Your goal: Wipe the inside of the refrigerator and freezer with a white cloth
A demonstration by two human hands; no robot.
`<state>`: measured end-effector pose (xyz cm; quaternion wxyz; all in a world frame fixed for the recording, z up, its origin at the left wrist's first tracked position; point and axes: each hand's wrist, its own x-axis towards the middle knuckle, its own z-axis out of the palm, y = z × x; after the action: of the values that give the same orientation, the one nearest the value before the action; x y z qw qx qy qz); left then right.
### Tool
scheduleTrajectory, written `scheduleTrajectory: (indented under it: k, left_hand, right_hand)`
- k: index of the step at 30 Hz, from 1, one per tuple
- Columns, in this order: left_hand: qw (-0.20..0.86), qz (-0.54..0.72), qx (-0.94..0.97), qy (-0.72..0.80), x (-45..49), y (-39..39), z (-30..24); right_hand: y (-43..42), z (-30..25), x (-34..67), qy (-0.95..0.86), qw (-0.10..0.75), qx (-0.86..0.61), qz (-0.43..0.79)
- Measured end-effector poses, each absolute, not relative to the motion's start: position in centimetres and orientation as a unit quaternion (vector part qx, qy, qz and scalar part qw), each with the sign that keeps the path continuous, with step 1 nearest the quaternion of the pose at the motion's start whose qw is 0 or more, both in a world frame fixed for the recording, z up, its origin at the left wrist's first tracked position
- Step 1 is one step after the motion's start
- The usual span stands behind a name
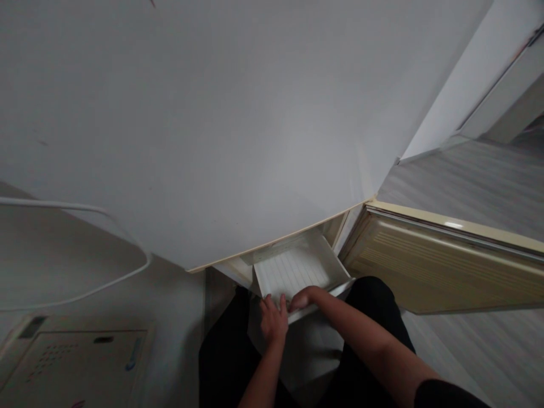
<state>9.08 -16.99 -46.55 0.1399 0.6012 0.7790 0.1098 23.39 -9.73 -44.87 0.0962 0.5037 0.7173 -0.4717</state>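
Observation:
A shallow white drawer [297,266] with a ribbed bottom is pulled part way out, low in an opening below a large white panel. My left hand [274,323] is at its near left corner, fingers apart and reaching over the front rim. Close beside it, my right hand [303,298] is bent down over the same front edge with curled fingers. What those fingers hold, if anything, is hidden. The bottom of the drawer shows no loose items, though the hands cover its near edge.
A cream-coloured door [442,260] stands swung open on the right. My knees [374,306] are close on both sides of the drawer. At the left, a white cable [114,283] hangs in a loop above a beige box [85,357]. Wood-look flooring [476,175] extends behind the door.

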Motion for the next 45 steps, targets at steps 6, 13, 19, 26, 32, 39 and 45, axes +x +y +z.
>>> scheduleTrajectory:
  k: [6, 13, 19, 26, 32, 39, 45]
  left_hand:
    - [0.153, 0.116, 0.598, 0.778, 8.8, -17.0, -46.5]
    - [0.175, 0.129, 0.582, 0.783, 8.5, -16.8, -46.5]
    - [0.19, 0.136, 0.563, 0.793, 8.9, -16.9, -46.1]
    - [0.24, 0.153, 0.54, 0.792, 9.1, -16.8, -45.4]
    - [0.318, 0.188, 0.512, 0.776, 7.3, -17.8, -45.6]
    - [0.395, 0.211, 0.493, 0.746, 5.9, -19.8, -46.2]
    - [0.406, 0.225, 0.469, 0.752, 4.8, -19.9, -46.6]
  right_hand:
    - [-12.9, -43.8, 24.5, 0.776, 0.099, 0.453, -0.428]
    - [-15.6, -43.9, 21.5, 0.813, 0.043, 0.453, -0.364]
    - [-15.9, -43.0, 28.7, 0.792, 0.06, 0.525, -0.305]
    - [-18.2, -40.3, 39.1, 0.677, 0.09, 0.698, -0.213]
    - [-21.8, -41.0, 33.7, 0.648, 0.065, 0.735, -0.19]
    - [-25.2, -44.2, 21.9, 0.74, 0.021, 0.634, -0.223]
    - [-25.6, -46.0, 14.5, 0.803, 0.021, 0.549, -0.23]
